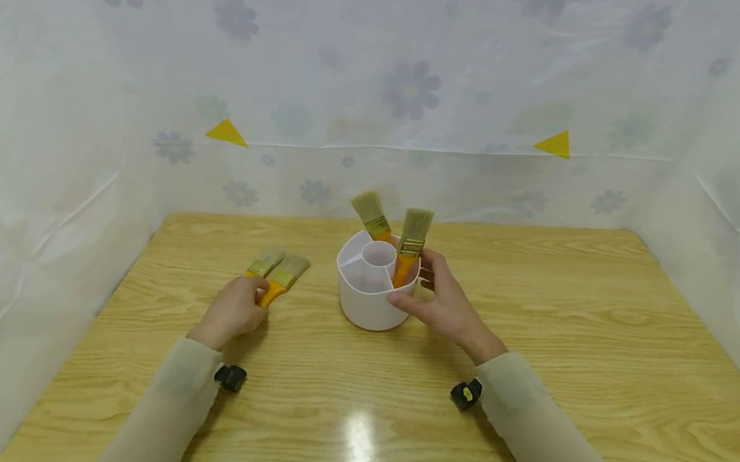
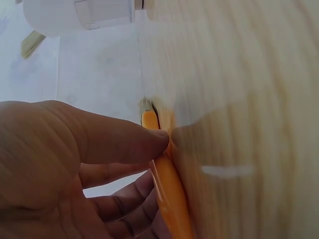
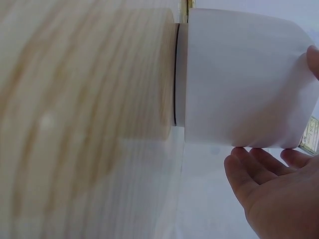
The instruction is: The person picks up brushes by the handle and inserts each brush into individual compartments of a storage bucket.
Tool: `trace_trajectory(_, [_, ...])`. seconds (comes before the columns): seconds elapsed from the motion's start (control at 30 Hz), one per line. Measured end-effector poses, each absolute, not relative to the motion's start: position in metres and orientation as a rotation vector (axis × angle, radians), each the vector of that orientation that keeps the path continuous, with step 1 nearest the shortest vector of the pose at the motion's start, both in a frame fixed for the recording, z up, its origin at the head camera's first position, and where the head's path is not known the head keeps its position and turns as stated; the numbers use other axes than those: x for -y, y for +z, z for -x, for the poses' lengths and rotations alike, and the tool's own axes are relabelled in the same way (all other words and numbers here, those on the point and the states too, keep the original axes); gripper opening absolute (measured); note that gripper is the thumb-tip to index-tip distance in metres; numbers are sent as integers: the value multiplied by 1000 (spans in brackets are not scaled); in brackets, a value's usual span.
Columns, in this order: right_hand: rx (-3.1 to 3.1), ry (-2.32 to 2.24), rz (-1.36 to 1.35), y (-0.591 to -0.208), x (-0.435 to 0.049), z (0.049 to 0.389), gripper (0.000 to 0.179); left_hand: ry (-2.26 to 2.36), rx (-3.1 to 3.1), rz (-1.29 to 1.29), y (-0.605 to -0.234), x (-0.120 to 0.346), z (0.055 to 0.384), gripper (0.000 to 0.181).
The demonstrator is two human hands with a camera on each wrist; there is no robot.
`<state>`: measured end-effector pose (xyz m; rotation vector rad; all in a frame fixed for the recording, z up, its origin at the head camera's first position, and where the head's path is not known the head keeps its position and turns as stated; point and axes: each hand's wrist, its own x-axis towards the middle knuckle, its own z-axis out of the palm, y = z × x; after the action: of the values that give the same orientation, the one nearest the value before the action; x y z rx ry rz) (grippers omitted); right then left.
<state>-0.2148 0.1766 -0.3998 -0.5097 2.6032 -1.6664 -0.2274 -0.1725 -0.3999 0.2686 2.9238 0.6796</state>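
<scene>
A white round organizer (image 1: pixel 372 308) with compartments and a central cup stands on the table. Two flat paintbrushes stand in it, bristles up: one paintbrush (image 1: pixel 415 230) at the right, another (image 1: pixel 371 211) leaning left at the back. My right hand (image 1: pixel 448 308) holds the organizer's right side, its thumb at the front rim and fingers round the far side. To the left, two more brushes lie side by side on the table. My left hand (image 1: pixel 234 310) pinches the orange handle (image 2: pixel 169 194) of one paintbrush (image 1: pixel 289 273); the other paintbrush (image 1: pixel 266 259) is partly hidden by that hand.
The wood-grain table (image 1: pixel 345 389) is walled at the back and sides by a pale flowered plastic sheet (image 1: pixel 341 49). Yellow triangular pieces (image 1: pixel 229 133) mark the sheet. A bright reflection lies on the front of the tabletop.
</scene>
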Motion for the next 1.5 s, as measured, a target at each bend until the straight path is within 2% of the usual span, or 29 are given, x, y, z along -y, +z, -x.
trace_trajectory(0.27, [-2595, -1657, 499, -397, -176, 213, 87, 659, -2872, -255, -401, 172, 229, 53])
trace_trajectory(0.5, [-2560, -1648, 501, -367, -170, 195, 85, 665, -2860, -277, -400, 172, 227, 56])
trace_trajectory(0.63, [-2561, -1636, 488, -362, -169, 192, 85, 671, -2868, -291, -399, 172, 228, 58])
trace_trajectory(1.5, [-2561, -1668, 480, -372, -171, 197, 80, 693, -2845, -306, -402, 168, 227, 56])
